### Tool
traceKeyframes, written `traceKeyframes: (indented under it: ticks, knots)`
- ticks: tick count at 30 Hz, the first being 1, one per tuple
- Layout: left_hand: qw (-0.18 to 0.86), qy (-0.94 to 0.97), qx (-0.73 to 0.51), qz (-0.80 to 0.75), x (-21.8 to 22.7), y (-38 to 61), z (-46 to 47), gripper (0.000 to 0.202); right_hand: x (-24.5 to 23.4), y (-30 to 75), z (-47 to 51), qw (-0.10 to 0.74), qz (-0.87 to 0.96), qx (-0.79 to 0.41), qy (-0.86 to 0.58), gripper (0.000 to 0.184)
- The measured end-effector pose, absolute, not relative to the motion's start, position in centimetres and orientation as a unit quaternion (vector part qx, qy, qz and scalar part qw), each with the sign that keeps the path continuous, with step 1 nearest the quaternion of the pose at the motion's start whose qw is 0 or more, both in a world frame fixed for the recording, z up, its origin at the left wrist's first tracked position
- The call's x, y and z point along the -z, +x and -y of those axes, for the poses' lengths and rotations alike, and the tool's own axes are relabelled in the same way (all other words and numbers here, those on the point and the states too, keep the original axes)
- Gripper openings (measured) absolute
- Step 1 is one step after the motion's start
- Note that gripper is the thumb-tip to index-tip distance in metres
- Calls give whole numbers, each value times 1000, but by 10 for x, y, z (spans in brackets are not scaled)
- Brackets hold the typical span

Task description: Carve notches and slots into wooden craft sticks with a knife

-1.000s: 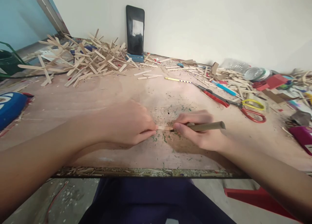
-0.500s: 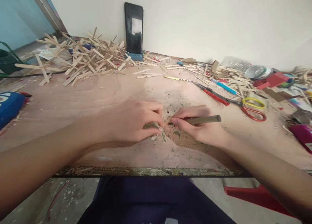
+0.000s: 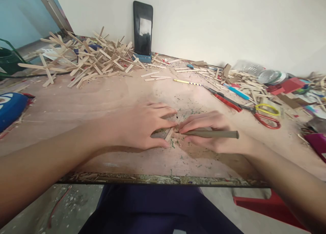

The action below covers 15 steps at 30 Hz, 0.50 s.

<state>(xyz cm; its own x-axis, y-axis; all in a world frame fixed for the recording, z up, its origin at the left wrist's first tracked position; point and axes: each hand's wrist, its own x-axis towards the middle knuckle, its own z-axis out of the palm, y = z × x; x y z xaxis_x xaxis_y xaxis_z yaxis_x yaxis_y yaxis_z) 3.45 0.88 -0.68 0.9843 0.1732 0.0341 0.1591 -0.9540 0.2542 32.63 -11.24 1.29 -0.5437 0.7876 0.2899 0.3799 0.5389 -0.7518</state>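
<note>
Here, well in front of the black smartphone (image 3: pixel 143 30): wooden craft stick (image 3: pixel 168 135), touched by splayed left hand (image 3: pixel 142 127); brown-handled pointed tool (image 3: pixel 219 134), grasped in right hand (image 3: pixel 221 123), tip best angled clear of left hand.

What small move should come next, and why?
I'd probably steady the wooden stick with the left hand before moving the tool. The left thumb and forefinger are spread apart near the stick, and firm contact can't be made out, while the right hand holds the tool with its dark tip close to the stick.
</note>
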Motion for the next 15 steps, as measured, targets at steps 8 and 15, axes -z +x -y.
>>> traceKeyframes:
  ticks: [8, 15]
  knots:
    - [146, 984, -22, -96, 9, 38, -9, 77, 7, 315, 111, 373, 758, -347, -408, 15]
    - [170, 978, 13, -120, 7, 39, -9, 87, 9, 317, 108, 373, 737, -362, -433, 8]
